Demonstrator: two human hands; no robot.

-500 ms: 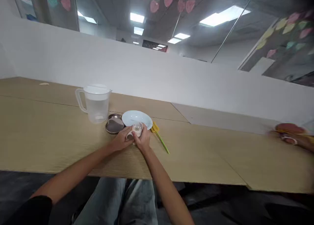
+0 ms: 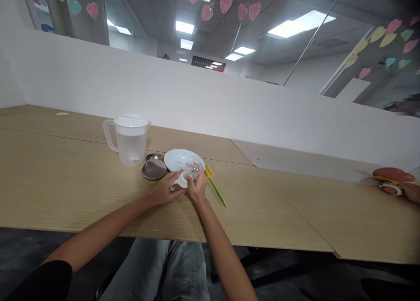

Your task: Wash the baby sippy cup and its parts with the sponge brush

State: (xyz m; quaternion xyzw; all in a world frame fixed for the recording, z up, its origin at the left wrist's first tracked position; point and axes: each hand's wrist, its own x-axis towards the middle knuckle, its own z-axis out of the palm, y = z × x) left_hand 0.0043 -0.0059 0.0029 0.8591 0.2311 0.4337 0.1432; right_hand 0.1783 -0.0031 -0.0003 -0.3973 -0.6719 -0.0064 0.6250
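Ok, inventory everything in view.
Table: 1, tan, centre
Jug: 1, translucent, left
Dish: 1, silver, by jug
Plate: 1, white, by dish
Brush: 1, yellow/green, by plate
Bottle: 1, clear/white, held
Scrap: 1, pale, far left
Bundle: 1, reddish, far right
Another's hand: 1, at bundle
Wall: 1, white, behind table
Glass: several, clear, above wall
Notes: many, multicoloured, on glass
Lights: several, white, top
Jeans: 1, grey, below table
Sleeve: 1, black, lower left
Left hand: 1, on bottle
Right hand: 1, on bottle

Clr btl (image 2: 193, 169), wht handle (image 2: 180, 181), tilted
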